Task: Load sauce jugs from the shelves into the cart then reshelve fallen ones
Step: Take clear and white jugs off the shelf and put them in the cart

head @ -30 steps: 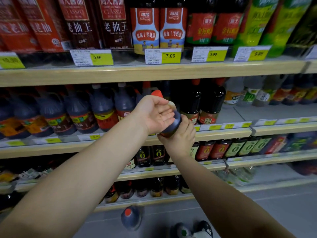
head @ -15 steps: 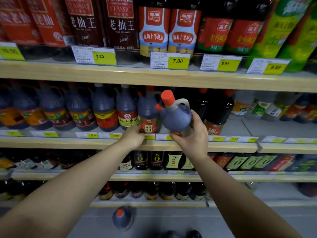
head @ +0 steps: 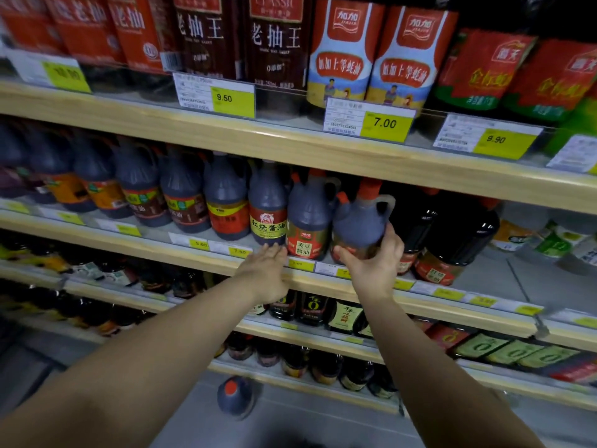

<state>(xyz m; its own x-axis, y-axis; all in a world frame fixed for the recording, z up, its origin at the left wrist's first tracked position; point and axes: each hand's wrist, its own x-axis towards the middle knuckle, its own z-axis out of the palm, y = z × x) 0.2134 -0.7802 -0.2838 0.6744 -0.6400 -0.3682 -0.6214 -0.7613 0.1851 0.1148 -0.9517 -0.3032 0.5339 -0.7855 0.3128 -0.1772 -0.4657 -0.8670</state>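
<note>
Landmark: the jug shelf [head: 155, 250], a pale wooden board, second from the top in view.

- Right hand [head: 371, 263]: curled round the lower body of a dark sauce jug [head: 358, 221], thumb on one side of it, fingers wrapped on the other. Jug upright, orange cap up, handle loop to the right. It sits at the front edge of the jug shelf, just beside a red-labelled jug [head: 307, 227]. Cannot tell whether its base rests on the board or hangs just above it.
- Left hand [head: 265, 273]: flat, fingers straight and pressed together, holding nothing. It lies over the front lip of the jug shelf, fingertips at the foot of a yellow-labelled jug [head: 267, 218]. Contact with that jug not clear.
- On the jug shelf: a row of dark jugs runs off to the left; dark bottles with red labels [head: 452, 240] stand to the right.
- Above the jug shelf: tall bottles, with a yellow price tag [head: 384, 124] reading 7.00.
- Below the jug shelf: two lower rows of small dark bottles, blurred.
- On the floor, well below the jug shelf: one fallen jug [head: 234, 396] with an orange cap.
</note>
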